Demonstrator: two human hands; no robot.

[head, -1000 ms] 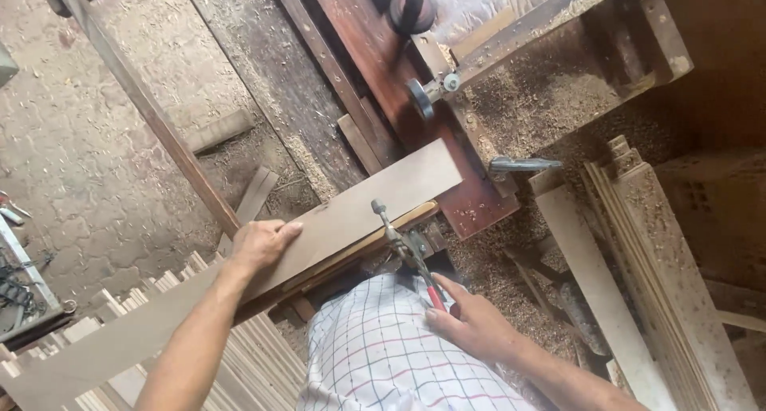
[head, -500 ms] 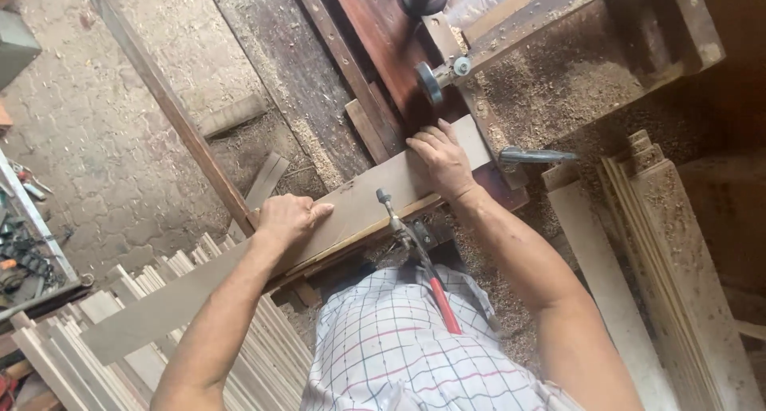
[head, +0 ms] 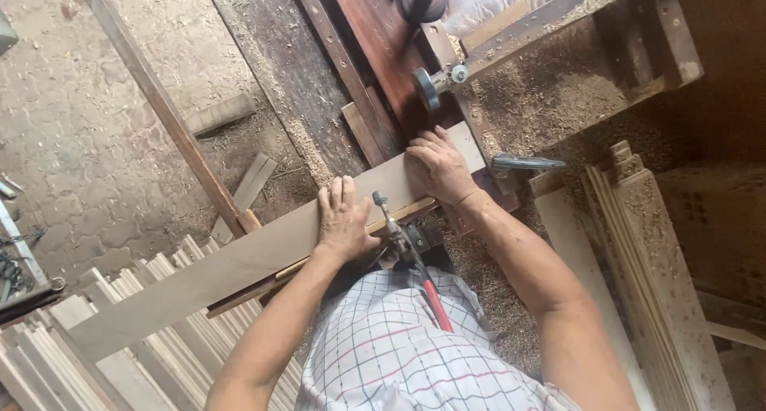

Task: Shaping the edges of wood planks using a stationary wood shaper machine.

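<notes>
Board: a long pale plank (head: 263, 255) lies slantwise across the near edge of the sawdust-strewn counter (head: 550, 100); its left end juts well past the counter over a stack of pale slats (head: 144, 355); its right end sits just beside the dark red machine bed (head: 383, 52)
Open room: bare paved floor (head: 72, 140) lies to the left; the right side is crowded by stacked timber (head: 646, 251)
Left hand: left hand (head: 345, 219) lies flat on the plank's middle, grip spread, palm down, forearm straight
Right hand: right hand (head: 440, 165) presses flat on the plank's right end, grip spread, fingers toward the bed, elbow bent
In the way: a round metal wheel (head: 427, 88) stands just beyond the right hand; a metal lever (head: 527, 164) lies close to its right; a red-handled clamp (head: 415, 259) sits between the forearms; a slanting wooden rail (head: 159, 108) crosses left
</notes>
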